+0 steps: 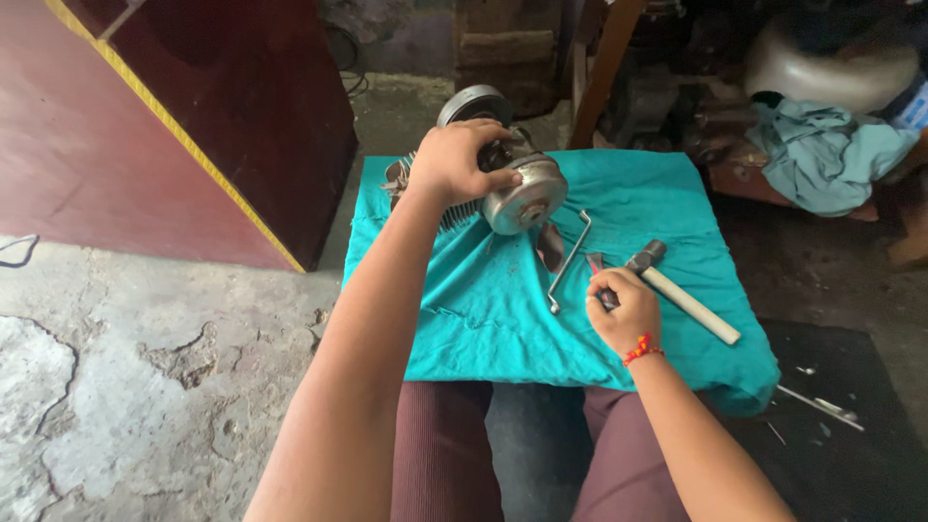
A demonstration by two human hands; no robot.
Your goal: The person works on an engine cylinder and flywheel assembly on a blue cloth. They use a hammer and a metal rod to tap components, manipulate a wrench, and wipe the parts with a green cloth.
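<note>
Teal cloth [667, 203] covered our bench; near its far edge our left grip [454, 159] clasped the engine part [517, 188], while our right grip [623, 309] clenched a small tool [596, 275] beside the hammer [681, 290], front edge bare.

Your left hand [454, 159] rests on the small engine [507, 184]: dull grey cast metal, finned, with a smoother brushed drum face. Your right hand [619, 307] closes on a dark metal tool [597, 271]. Centre: teal cloth [483, 300], matt, creased. Bent rod [568, 261]: bright steel. Hammer [681, 295]: pale smooth wood handle, dull steel head. Left: cracked rough concrete floor [126, 358]; glossy maroon panel [193, 106].
</note>
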